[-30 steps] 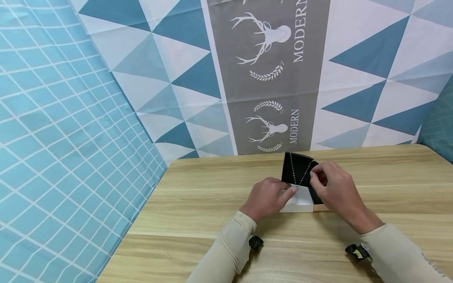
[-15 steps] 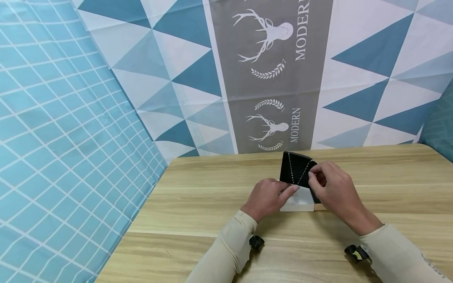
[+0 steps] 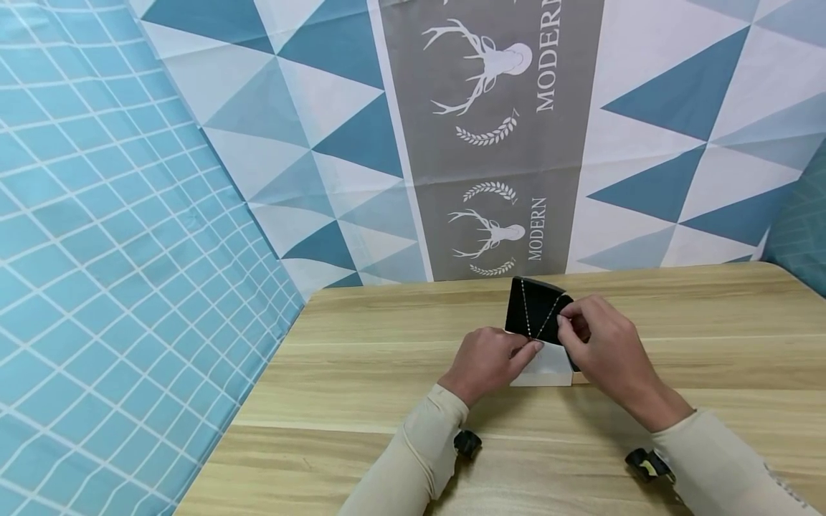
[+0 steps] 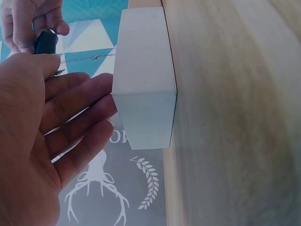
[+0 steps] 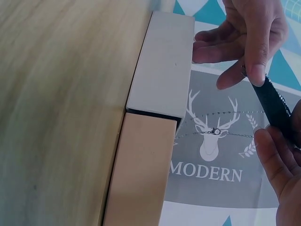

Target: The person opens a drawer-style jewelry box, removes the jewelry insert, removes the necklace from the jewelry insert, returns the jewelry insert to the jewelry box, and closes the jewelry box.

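Note:
A black jewelry pad [image 3: 537, 308] stands tilted up over the boxes, with a thin silver necklace [image 3: 526, 308] laid across its face in a V. My right hand [image 3: 606, 344] pinches the pad's right edge between thumb and fingers. At the lower left corner, my left hand [image 3: 487, 362] pinches the pad with its thumb and index finger, while its other fingers reach toward the white box [image 4: 143, 56]. Behind the pad, loose chain with a clasp [image 5: 216, 132] stretches toward the boxes in the right wrist view. A tan box part [image 5: 141, 165] adjoins the white one.
Both box parts rest on a wood-grain table [image 3: 361, 401]. A patterned cloth with deer prints [image 3: 497, 229] hangs behind its back edge, and a blue grid cloth [image 3: 116, 251] borders the left side.
The black pad has shifted a little left and tilted slightly, with my right hand following it. My left hand stays nearly in place, and the boxes have not moved.

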A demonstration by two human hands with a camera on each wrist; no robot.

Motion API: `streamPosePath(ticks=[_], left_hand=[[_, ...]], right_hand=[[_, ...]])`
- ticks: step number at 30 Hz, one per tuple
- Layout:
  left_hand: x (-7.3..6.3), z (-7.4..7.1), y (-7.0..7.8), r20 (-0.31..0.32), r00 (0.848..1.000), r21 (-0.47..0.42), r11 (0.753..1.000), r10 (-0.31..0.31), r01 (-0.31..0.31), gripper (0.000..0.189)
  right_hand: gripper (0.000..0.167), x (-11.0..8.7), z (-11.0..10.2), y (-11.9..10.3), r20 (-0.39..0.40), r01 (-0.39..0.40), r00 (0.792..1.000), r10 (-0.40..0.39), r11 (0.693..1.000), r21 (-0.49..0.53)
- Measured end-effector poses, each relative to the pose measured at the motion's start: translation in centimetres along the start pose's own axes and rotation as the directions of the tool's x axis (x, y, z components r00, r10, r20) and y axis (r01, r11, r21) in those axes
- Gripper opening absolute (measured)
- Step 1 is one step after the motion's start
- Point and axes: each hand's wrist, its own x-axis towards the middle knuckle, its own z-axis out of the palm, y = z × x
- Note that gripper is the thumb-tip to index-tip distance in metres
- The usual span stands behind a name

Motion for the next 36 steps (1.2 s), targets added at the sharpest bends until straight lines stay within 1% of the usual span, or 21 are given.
streamPosePath(ticks=[3, 9, 15, 19, 24, 32, 36], left_hand=[[0.0, 0.06, -0.08, -0.008, 1.0, 0.009, 1.0, 0.011, -0.011, 0.041], [0.01, 0.15, -0.1, -0.023, 0.999, -0.014, 1.0, 0.022, -0.023, 0.034], [-0.07, 0.1, -0.12, -0.043, 0.999, -0.021, 0.999, 0.029, -0.03, 0.039], [-0.05, 0.17, -0.2, -0.058, 0.998, -0.011, 0.999, 0.031, -0.032, 0.041], [-0.05, 0.22, -0.25, -0.065, 0.997, -0.014, 0.999, 0.036, -0.037, 0.042], [-0.03, 0.39, -0.31, -0.078, 0.996, -0.014, 0.999, 0.031, -0.032, 0.043], [0.04, 0.39, -0.32, -0.104, 0.994, -0.006, 0.999, 0.036, -0.037, 0.044]], right_hand=[[0.019, 0.03, 0.01, 0.06, -0.005, 0.006, 1.0, -0.006, 1.0, -0.005], [0.02, -0.01, 0.01, 0.14, -0.006, 0.002, 1.0, -0.002, 1.0, -0.009], [0.02, -0.04, 0.03, 0.24, 0.002, -0.002, 1.0, 0.002, 1.0, -0.008], [0.02, -0.02, -0.01, 0.32, 0.004, -0.011, 1.0, 0.011, 1.0, -0.013], [0.022, -0.02, -0.03, 0.36, 0.008, -0.018, 1.0, 0.018, 1.0, -0.013], [0.016, -0.08, 0.03, 0.45, 0.018, -0.015, 1.0, 0.015, 0.999, -0.04], [0.014, -0.15, 0.08, 0.53, 0.019, -0.013, 1.0, 0.014, 0.998, -0.057]])
